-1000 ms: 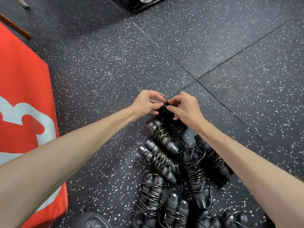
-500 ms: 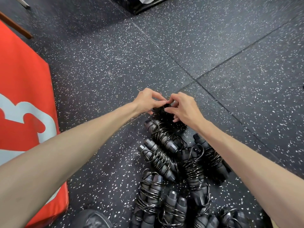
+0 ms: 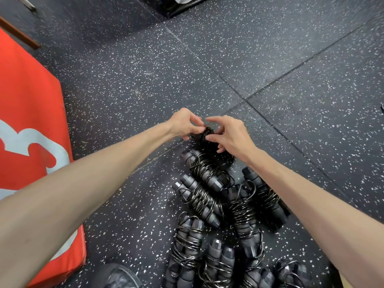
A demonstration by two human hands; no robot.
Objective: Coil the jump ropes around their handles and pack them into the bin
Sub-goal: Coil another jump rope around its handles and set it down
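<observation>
A black jump rope bundle (image 3: 207, 138), cord wound around its handles, is held just above the speckled floor. My left hand (image 3: 185, 124) pinches its upper end from the left. My right hand (image 3: 230, 133) grips it from the right, thumb and fingertips on the coil, index finger raised. Below them lies a pile of several coiled jump ropes (image 3: 209, 206) with grey handles, side by side on the floor. No bin is in view.
A red padded mat (image 3: 27, 125) with a white mark fills the left side. A dark shoe (image 3: 116, 276) shows at the bottom edge. A black object (image 3: 178, 5) stands at the top. Dark speckled rubber floor tiles (image 3: 270, 59) stretch beyond the hands.
Both hands have shifted slightly on the bundle. The right index finger has lifted off the coil, and the left fingers have closed lower on its end.
</observation>
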